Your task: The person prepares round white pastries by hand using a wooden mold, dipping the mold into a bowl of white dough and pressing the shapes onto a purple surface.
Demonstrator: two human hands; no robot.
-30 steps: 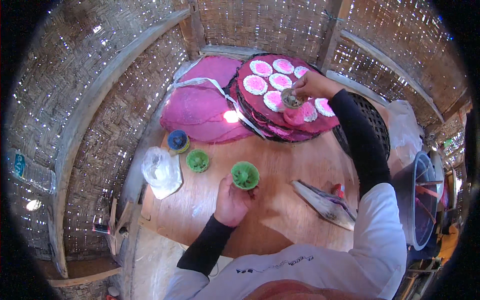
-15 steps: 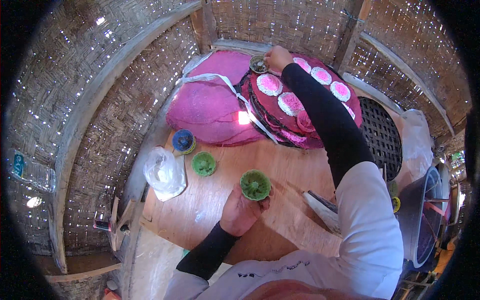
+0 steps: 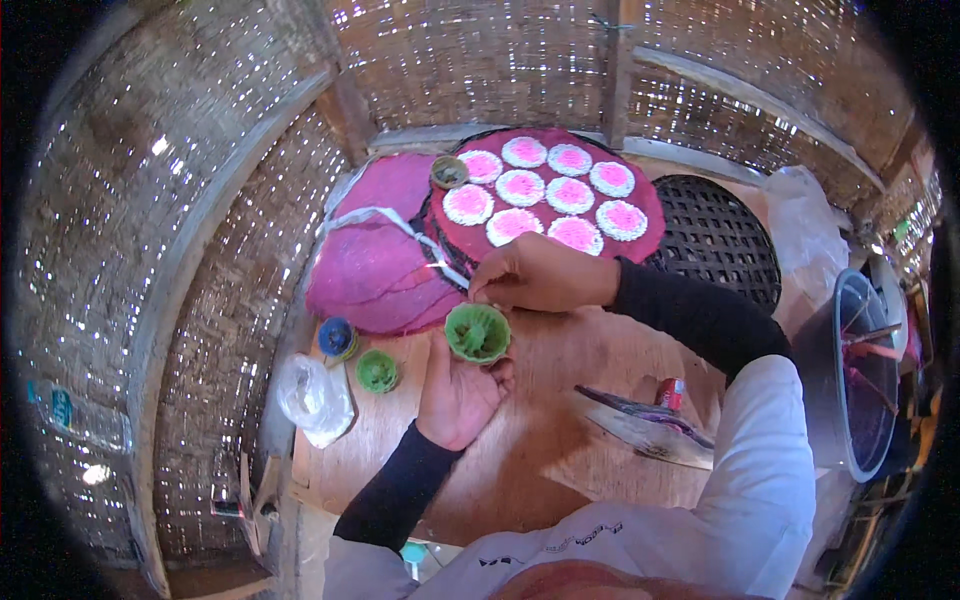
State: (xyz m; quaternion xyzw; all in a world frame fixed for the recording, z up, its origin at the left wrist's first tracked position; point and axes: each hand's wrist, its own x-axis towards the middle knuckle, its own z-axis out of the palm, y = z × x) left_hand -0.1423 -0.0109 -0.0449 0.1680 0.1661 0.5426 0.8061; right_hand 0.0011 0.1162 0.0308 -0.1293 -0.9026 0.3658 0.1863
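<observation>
In my left hand I hold a green fluted cup-shaped mold from below, its hollow facing up. My right hand is just above its far rim, thumb and fingers pinched together; what they hold, if anything, is hidden. Beyond them, white round cakes with pink centres lie in rows on a dark pink mesh cloth. A small olive-brown cup sits at the cloth's left edge. Left of my left hand, another green fluted mold stands on the wooden table.
A blue cup and a clear plastic bag are at the left. Folded pink mesh sheets lie beside the cakes. On the right are a knife-like blade, a small red can, a black woven tray and a large grey tub.
My right hand has come back from the olive-brown cup, which stays on the cloth, to the green mold in my left hand. The view has shifted, uncovering more cakes.
</observation>
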